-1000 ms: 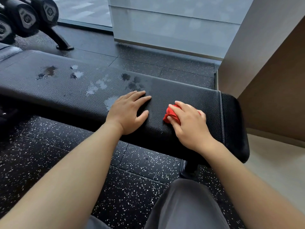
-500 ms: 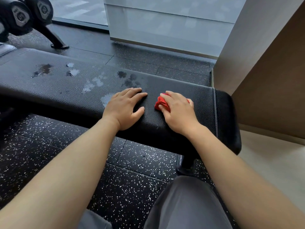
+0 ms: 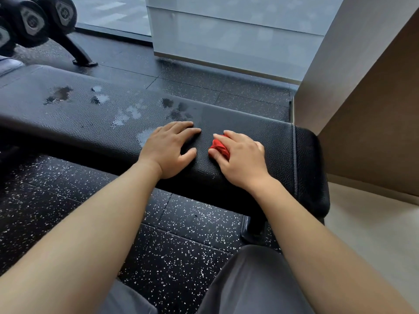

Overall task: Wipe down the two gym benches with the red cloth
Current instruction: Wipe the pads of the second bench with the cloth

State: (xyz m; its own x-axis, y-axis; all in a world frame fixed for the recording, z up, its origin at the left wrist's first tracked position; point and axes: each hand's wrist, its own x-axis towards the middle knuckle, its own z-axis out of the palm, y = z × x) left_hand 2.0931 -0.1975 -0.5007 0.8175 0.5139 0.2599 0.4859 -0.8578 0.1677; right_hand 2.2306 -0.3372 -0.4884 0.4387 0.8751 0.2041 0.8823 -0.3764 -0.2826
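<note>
A black padded gym bench [image 3: 74, 118] runs across the view from the left to its end at the right. Wet patches [image 3: 127, 114] lie on its top, left of my hands. My right hand [image 3: 240, 159] holds the bunched red cloth [image 3: 218, 147] against the bench top near the right end, fingers curled over it. My left hand [image 3: 170, 148] lies flat on the bench just left of the cloth, fingers spread. Only a grey pad corner [image 3: 9, 64] at the far left edge hints at another bench.
Dumbbells [image 3: 34, 19] sit on a rack at the top left, its foot [image 3: 84, 61] on the speckled rubber floor [image 3: 181, 234]. A glass wall [image 3: 226, 35] stands behind the bench, a beige wall [image 3: 374, 109] to the right. My grey-clad knee [image 3: 249, 279] is below.
My right hand has slid the red cloth leftwards along the bench, closer to my left hand. The left hand has stayed flat in place.
</note>
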